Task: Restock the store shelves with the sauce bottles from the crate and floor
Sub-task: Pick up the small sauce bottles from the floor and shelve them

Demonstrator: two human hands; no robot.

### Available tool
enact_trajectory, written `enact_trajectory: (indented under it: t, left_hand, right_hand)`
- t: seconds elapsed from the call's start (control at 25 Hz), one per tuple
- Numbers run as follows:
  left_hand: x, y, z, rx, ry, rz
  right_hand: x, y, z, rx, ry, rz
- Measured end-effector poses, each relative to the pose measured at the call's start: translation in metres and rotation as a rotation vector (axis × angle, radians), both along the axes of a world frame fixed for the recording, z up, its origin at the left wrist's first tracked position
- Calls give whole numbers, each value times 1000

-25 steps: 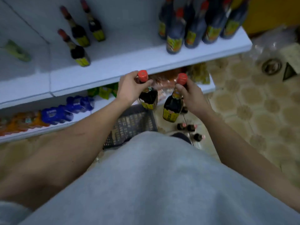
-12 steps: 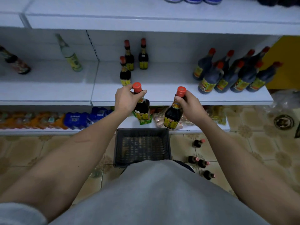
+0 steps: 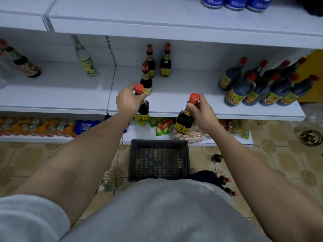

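My left hand (image 3: 126, 100) grips the neck of a dark sauce bottle (image 3: 143, 110) with a red cap, held at the front edge of the middle white shelf (image 3: 174, 95). My right hand (image 3: 202, 112) holds a second dark sauce bottle (image 3: 185, 121) by its neck, tilted, just below that edge. Three matching bottles (image 3: 148, 74) stand on the shelf behind my left hand. The black crate (image 3: 158, 160) sits on the floor below and looks empty. Several sauce bottles (image 3: 225, 180) lie on the tiles to its right.
Large dark jugs (image 3: 262, 86) crowd the shelf's right end. A pale bottle (image 3: 85, 58) and a dark one (image 3: 24, 63) stand in the left bay. Snack packs (image 3: 162, 128) and drink packs (image 3: 43, 126) fill the bottom shelf. A clear bottle (image 3: 106, 186) lies left of the crate.
Both hands have risen with their bottles from above the crate towards the middle shelf's front edge. The view has tilted up, bringing the upper shelves into sight.
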State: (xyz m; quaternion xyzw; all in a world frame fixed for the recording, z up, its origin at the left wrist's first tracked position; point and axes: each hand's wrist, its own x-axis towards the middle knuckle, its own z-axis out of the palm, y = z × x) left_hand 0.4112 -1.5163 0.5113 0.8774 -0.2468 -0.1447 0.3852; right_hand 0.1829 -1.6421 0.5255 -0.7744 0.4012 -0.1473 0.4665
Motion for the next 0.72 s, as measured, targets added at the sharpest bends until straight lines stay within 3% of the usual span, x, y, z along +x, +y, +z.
enact_trajectory:
  t: [0.24, 0.48, 0.72]
  left_hand:
    - [14, -29, -20, -12, 66, 98]
    - [19, -68, -49, -17, 122, 192]
    - [41, -92, -71, -10, 136, 179]
  right_hand:
    - [23, -35, -7, 5, -7, 20]
    - [53, -85, -51, -44, 16, 34]
    - [100, -123, -69, -59, 37, -28]
